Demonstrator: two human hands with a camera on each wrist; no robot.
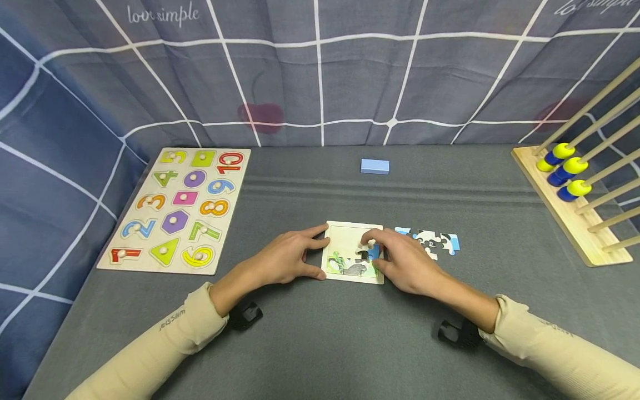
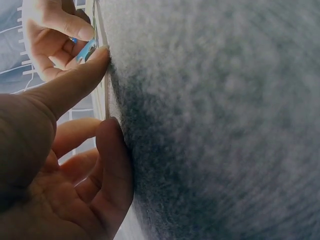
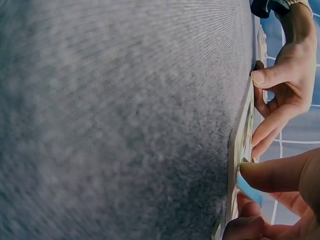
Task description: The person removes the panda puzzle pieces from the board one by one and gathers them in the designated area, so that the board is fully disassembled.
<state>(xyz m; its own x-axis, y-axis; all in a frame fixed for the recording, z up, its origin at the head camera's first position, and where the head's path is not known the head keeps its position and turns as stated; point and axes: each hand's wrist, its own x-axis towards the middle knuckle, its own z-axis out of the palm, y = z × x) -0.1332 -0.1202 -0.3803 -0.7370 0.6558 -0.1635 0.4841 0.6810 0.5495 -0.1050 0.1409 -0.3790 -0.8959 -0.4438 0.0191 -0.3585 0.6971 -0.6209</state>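
Note:
A square wooden jigsaw board lies in front of me, its lower part filled with picture pieces and its upper left bare. My left hand touches the board's left edge, thumb by the lower corner and fingers higher up. In the left wrist view that thumb reaches along the edge. Over the right side of the board, my right hand pinches a blue jigsaw piece between thumb and fingers, partly hidden by them. Several loose panda-patterned pieces lie just right of the board, partly behind the right hand.
A number-and-shape peg puzzle lies at the left. A small blue block sits at the back. On the right stands a wooden rod frame with yellow and blue beads. A grey gridded curtain hangs behind the table.

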